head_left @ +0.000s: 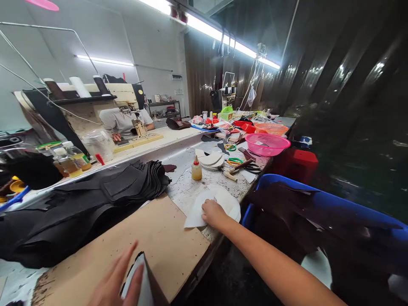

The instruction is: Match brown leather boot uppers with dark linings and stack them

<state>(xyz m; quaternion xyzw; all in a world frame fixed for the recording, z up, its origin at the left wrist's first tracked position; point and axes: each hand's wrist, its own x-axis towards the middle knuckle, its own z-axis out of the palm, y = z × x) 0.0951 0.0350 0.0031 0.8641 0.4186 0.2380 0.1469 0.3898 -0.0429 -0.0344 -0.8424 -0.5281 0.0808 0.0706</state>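
Observation:
My right hand point(214, 213) is closed on the edge of a white, rounded lining piece point(196, 212), which lies on a stack of similar white pieces point(231, 202). At the bottom, my slightly blurred left hand point(116, 278) has its thumb against a white piece with a dark edge point(143, 282), which stands tilted between thumb and fingers. The forefinger is stretched out along its left side. Beneath is a tan board point(159, 238). Just beyond the right hand stand a small glue bottle point(196, 170) with a red tip and more white pieces point(210, 159).
Black cut pieces point(105, 191) are piled at left. Scissors point(234, 161), a hammer point(237, 170) and a pink basket point(267, 144) lie farther back. A blue bin point(287, 180) with dark material stands at right. Across the bench, another person point(124, 123) sits at a sewing machine point(140, 127).

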